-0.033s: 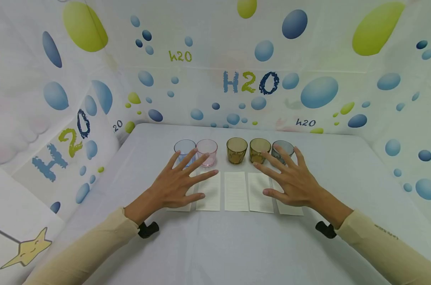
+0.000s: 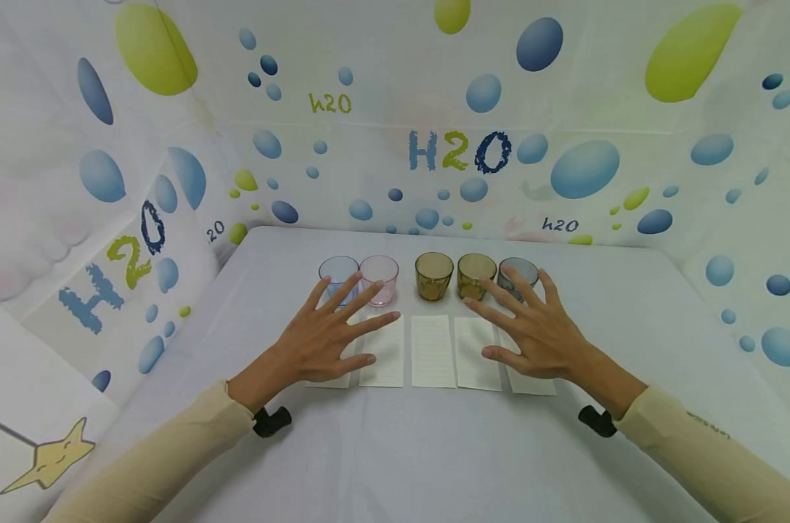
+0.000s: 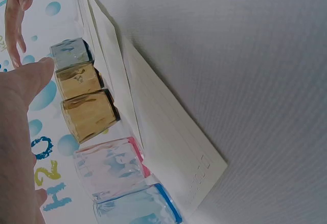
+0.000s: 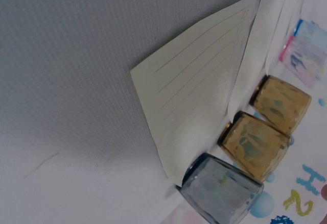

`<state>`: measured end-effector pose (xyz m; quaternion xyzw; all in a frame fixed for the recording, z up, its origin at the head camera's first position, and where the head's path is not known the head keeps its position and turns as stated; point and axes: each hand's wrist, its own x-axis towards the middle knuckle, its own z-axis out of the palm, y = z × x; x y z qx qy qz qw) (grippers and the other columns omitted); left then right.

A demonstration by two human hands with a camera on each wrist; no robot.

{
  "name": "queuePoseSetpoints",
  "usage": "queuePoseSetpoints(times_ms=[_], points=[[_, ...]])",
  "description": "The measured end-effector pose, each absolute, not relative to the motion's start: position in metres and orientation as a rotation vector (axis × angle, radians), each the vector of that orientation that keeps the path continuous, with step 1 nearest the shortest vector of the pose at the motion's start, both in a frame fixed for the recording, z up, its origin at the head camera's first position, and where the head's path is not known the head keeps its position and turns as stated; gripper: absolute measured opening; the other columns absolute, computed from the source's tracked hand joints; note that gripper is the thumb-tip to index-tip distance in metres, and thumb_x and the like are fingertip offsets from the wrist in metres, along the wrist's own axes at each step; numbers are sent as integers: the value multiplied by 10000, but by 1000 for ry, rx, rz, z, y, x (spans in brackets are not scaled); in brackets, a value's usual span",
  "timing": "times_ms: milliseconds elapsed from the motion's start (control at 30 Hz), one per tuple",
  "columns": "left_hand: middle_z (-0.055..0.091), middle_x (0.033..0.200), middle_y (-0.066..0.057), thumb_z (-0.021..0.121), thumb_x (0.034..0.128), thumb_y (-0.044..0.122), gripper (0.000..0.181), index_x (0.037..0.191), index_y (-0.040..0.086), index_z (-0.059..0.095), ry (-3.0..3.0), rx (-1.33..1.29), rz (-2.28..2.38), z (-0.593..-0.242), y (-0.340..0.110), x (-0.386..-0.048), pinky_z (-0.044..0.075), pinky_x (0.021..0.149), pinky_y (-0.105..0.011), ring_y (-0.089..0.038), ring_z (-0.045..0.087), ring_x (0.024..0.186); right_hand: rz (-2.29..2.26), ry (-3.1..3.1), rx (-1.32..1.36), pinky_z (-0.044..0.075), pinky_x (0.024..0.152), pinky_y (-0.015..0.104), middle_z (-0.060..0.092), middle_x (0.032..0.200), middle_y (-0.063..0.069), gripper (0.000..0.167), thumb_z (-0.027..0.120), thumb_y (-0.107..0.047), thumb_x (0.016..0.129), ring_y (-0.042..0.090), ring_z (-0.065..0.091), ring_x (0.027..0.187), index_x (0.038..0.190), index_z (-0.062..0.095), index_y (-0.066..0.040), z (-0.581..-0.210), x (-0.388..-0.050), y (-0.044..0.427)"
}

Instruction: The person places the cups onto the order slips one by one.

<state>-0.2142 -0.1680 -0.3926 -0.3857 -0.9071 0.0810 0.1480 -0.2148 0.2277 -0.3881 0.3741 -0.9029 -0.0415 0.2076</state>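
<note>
My left hand (image 2: 332, 335), fingers spread, is held over the left paper slips, its fingertips overlapping the blue glass (image 2: 334, 268) and the pink glass (image 2: 380, 269) in the head view. On the other side my right hand (image 2: 537, 335) is spread the same way over the right slips, before an amber glass (image 2: 471, 270) and the grey glass (image 4: 222, 191). Another amber glass (image 2: 433, 276) stands between the two hands. Neither hand holds anything. A lined paper slip (image 2: 433, 352) lies in the middle of a row of several, partly covered by the hands.
A white cloth (image 2: 395, 457) covers the table. Behind it hangs a white curtain (image 2: 382, 65) with blue and green spots and H2O lettering. The glasses stand in a row behind the slips, with a gap between the pink glass and the middle amber one.
</note>
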Motion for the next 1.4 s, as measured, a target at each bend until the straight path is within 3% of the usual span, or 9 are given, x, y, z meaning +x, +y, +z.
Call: queuePoseSetpoints(times_ms=[267,533,733,1000,1400], points=[[23,1719,-2,372,962,712,693,1592,472,212,-2616,-1109,252,-392,-167,-214,43,1200,-676,-318,-40,1572,-92,-2484,1062,108,1135,765,231,1685,39,787,584,-634,884,347,49,1567,1575,366,-328,-389,-217,232],[50,1718,-27,402,962,698,716,1602,438,217,-2607,-1079,186,-396,-170,-211,134,1185,-685,-334,-10,1571,-63,-2431,1060,144,1139,750,297,1659,48,756,291,-749,965,347,136,1554,1583,346,-318,-390,-219,231],[41,1719,-25,426,956,686,726,1604,435,215,-2622,-1054,126,-398,-171,-211,108,1188,-685,-340,3,1570,-36,-2414,1068,158,1141,741,347,1633,66,759,285,-749,966,362,195,1533,1582,344,-309,-389,-221,227],[80,1715,-36,454,943,681,717,1589,420,284,-2604,-1051,117,-394,-164,-218,189,1151,-718,-352,78,1563,-57,-2386,1055,208,1138,725,365,1625,74,763,255,-755,965,361,250,1516,1570,368,-304,-386,-228,222],[66,1717,-31,447,943,696,733,1597,429,251,-2680,-992,67,-391,-159,-225,161,1167,-711,-340,68,1565,-7,-2392,1050,224,1129,719,355,1627,84,779,244,-757,966,373,270,1505,1564,382,-277,-383,-239,212]])
